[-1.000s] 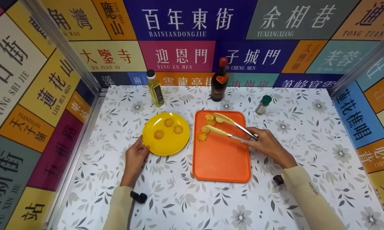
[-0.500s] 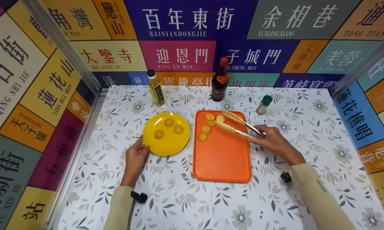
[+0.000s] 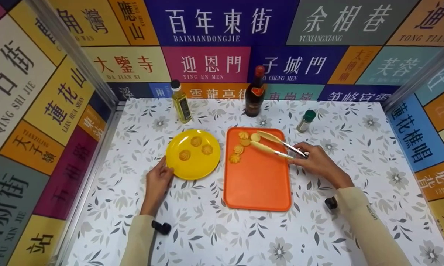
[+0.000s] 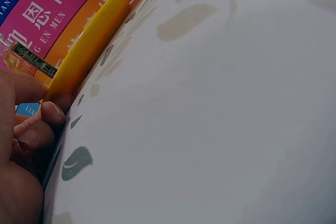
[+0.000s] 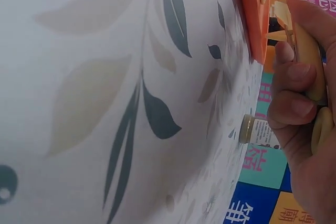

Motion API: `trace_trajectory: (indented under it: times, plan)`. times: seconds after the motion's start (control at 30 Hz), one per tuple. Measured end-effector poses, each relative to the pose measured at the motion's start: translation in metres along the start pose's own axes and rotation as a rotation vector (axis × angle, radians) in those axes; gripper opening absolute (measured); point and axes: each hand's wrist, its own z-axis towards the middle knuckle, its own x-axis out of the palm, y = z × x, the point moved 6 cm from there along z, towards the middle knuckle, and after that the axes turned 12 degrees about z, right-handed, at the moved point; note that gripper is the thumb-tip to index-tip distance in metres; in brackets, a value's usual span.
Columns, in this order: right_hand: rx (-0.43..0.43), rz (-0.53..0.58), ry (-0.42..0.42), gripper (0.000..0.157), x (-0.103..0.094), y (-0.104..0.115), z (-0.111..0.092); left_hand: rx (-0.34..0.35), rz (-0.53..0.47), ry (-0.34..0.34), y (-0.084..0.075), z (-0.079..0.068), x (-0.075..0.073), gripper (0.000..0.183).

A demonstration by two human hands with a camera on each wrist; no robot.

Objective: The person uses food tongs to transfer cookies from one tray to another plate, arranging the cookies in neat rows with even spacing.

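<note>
Over the orange tray, your right hand has shifted rightward. Your left hand pinches the yellow plate, probably steadying it; your right grips the tongs, spread, presumably leaving room around the pale cookie between their tips.

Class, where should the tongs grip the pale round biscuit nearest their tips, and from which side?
Pinch the pale round biscuit by its far and near edges, probably from the right: on the orange tray, other biscuits crowd its left, while no biscuit lies on its right. The tongs, held in the right hand, reach in from there with tips apart.
</note>
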Motion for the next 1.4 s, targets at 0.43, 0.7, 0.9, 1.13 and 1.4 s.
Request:
trace_trajectory:
  times: [0.43,0.7,0.9,1.13,1.4]
  plan:
    - [0.033,-0.104,0.027,0.062,-0.007,0.000,0.008,0.016,-0.026,0.006,-0.001,0.000,0.001,0.064]
    - [0.031,-0.107,0.049,0.062,-0.010,0.004,0.013,0.021,-0.031,0.005,0.000,0.000,0.002,0.064]
    - [-0.025,-0.143,0.054,0.054,-0.013,0.009,0.018,0.018,-0.032,-0.001,-0.001,0.001,0.001,0.064]
    - [-0.048,-0.171,0.072,0.050,-0.014,0.016,0.023,0.022,-0.047,-0.008,0.000,-0.001,0.000,0.062]
    - [-0.056,-0.185,0.081,0.049,-0.015,0.020,0.027,0.023,-0.010,-0.001,-0.001,0.000,0.000,0.064]
